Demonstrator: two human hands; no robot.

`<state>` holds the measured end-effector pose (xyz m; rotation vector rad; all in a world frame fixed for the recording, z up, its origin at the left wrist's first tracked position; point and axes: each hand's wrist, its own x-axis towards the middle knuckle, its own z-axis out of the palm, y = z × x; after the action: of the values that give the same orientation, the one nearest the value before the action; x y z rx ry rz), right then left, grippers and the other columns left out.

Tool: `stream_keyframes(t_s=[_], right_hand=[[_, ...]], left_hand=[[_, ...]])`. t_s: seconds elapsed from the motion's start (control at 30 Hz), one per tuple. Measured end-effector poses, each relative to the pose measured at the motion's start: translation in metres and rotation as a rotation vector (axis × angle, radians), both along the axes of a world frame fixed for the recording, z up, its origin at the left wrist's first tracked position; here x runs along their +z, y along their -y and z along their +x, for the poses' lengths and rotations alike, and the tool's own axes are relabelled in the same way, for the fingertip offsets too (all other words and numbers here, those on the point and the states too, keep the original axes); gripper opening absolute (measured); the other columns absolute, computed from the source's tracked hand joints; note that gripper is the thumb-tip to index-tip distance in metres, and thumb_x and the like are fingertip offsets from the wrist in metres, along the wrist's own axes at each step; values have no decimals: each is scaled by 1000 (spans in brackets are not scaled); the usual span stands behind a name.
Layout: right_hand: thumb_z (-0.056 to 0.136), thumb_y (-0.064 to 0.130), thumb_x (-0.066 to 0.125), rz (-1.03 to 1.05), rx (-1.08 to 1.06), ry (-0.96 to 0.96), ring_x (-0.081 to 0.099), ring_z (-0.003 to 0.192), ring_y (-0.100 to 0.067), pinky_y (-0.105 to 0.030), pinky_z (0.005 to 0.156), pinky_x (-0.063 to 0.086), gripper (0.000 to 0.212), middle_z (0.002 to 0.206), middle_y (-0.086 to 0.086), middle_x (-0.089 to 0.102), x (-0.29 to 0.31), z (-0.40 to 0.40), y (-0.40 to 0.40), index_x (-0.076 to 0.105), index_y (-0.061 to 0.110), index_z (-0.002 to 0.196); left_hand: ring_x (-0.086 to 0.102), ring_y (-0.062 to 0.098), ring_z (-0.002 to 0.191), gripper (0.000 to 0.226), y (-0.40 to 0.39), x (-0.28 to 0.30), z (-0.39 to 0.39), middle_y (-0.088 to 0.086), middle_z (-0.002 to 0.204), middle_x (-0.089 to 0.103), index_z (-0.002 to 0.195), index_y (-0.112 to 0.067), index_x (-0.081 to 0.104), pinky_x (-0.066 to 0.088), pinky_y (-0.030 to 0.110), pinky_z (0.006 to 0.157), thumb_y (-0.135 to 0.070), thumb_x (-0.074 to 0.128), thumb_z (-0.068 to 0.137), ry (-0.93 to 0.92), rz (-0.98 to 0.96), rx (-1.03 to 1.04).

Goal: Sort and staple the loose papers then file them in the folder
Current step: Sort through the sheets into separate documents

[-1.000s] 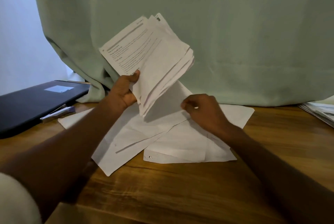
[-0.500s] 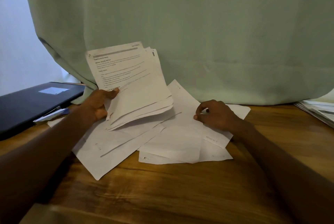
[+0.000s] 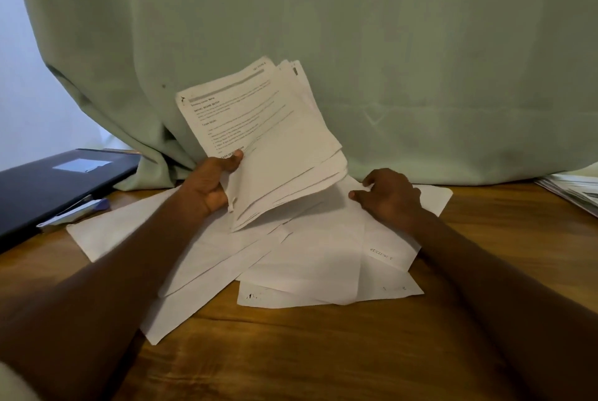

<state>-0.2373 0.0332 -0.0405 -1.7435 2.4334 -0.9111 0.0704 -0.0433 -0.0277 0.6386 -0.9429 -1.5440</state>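
Observation:
My left hand (image 3: 207,187) grips a stack of printed papers (image 3: 271,141) by its lower left corner and holds it tilted up above the table. Several loose white sheets (image 3: 304,264) lie overlapping on the wooden table (image 3: 323,355) below it. My right hand (image 3: 391,198) rests on the far side of this pile with curled fingers, pinching the edge of a loose sheet (image 3: 385,245) marked with small text. A black folder (image 3: 48,187) lies closed at the left. A white and blue stapler (image 3: 77,209) sits against its near edge.
A green curtain (image 3: 388,61) hangs down to the table right behind the papers. Another pile of printed papers (image 3: 576,193) lies at the right edge. Bare wood shows in front of the loose sheets.
The stack in my left hand dipped low to the left, then came back up toward the centre. My right hand shifted right along the pile, keeping hold of a sheet.

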Motion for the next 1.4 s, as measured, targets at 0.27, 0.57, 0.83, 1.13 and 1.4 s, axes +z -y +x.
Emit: stream_keyframes(t_s=[0.27,0.57,0.83,1.13,1.4], right_hand=[[75,57,82,46,-38,126,61,107,-28,-42,96,48,47,106,-1,63,0,-9,6,67,22,103],[79,19,81,-635,-135,724,65,76,-27,-35,69,52,17,73,1,65,42,-10,-19,65,15,75],[84,9,67,-1429,-32,-383,60,86,-24,-35,73,37,9,94,-5,67,132,-2,-91,67,11,94],[86,27,72,-324,360,-467,59,92,-22,-30,65,37,15,100,3,62,36,73,-56,68,23,100],[89,71,56,-155,525,-110,64,78,-5,-30,67,50,46,83,11,71,21,112,-65,71,28,89]], left_hand=[[62,27,122,59,4,3,7,10,139,64,141,-15,60,58,43,95,-1,70,85,-13,-111,-61],[58,28,131,61,-3,17,4,8,139,65,142,-13,58,40,51,116,-11,78,85,133,-341,4],[55,30,134,58,1,20,17,10,142,62,145,-12,56,37,55,118,-7,69,89,54,-376,69],[64,23,116,54,3,37,57,13,144,58,150,-9,48,56,45,99,2,56,97,-69,-346,158],[67,25,116,53,4,32,56,15,144,59,147,-10,52,60,41,90,3,58,97,-63,-227,192]])
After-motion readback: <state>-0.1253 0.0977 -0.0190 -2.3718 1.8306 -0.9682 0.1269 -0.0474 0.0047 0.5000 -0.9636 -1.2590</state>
